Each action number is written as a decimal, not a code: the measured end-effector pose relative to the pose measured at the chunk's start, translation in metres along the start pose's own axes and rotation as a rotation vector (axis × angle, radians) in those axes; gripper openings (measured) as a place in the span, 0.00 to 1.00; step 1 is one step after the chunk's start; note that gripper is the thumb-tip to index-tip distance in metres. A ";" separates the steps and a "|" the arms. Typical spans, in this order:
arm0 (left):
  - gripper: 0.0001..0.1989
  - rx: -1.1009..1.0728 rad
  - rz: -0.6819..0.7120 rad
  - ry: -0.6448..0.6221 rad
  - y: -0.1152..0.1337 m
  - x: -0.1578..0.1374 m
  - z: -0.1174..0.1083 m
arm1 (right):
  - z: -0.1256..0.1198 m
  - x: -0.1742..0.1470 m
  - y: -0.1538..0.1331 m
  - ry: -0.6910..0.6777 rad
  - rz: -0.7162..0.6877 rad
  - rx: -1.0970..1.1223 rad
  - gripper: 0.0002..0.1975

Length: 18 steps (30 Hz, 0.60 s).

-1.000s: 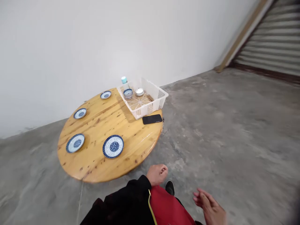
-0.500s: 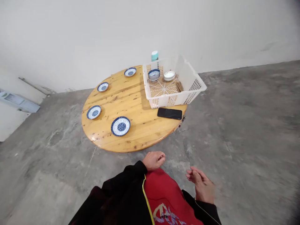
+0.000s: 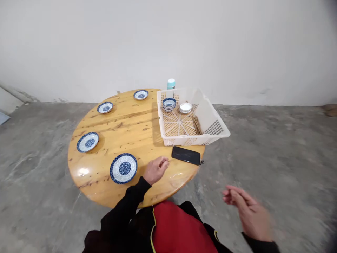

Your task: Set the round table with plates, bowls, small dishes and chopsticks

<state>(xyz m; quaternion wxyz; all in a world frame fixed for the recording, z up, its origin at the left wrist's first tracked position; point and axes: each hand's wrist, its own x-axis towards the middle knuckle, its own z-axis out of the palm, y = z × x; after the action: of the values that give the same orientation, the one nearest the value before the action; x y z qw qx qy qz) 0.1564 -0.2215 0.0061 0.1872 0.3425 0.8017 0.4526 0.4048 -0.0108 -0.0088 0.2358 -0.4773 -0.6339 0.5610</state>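
Note:
My left hand [image 3: 156, 169] is over the near part of the wooden table [image 3: 123, 131], its fingers curled in with nothing seen in them. To its left lies a blue-and-white plate [image 3: 123, 168]; a black phone [image 3: 185, 155] rests to its right. My right hand [image 3: 249, 211], partly blurred, is out over the floor right of the table, thumb and fingers drawn together around nothing visible. Three more plates sit along the table's left and far edge: one plate [image 3: 87, 142], another plate [image 3: 104, 107] and a third plate [image 3: 140, 94].
A white plastic basket [image 3: 189, 141] stands on the table's right side. Inside are stacked blue-and-white bowls [image 3: 169, 104], small white dishes [image 3: 185, 108] and chopsticks [image 3: 197, 125]. Behind it stands a bottle with a turquoise top [image 3: 171, 83]. A pale wall rises beyond.
I have come closer to the table. My left hand has moved from before its edge to above the tabletop; my right hand has swung further right. The plates and basket stay put.

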 end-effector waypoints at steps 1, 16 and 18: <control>0.11 -0.007 0.022 0.036 0.006 0.017 -0.014 | -0.007 0.014 -0.023 0.024 -0.065 -0.064 0.23; 0.09 -0.498 -0.394 0.273 0.063 0.329 -0.050 | 0.130 0.324 -0.274 -0.580 -0.436 -0.494 0.05; 0.08 -0.483 -0.540 0.348 0.049 0.360 -0.034 | 0.169 0.368 -0.268 -0.631 -0.400 -0.444 0.05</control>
<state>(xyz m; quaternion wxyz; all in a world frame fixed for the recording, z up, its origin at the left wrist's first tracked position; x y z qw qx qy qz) -0.0960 0.0343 0.0691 0.2362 -0.0161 0.7533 0.6136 0.0130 0.2497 0.1112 0.0264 -0.1892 -0.8603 0.4727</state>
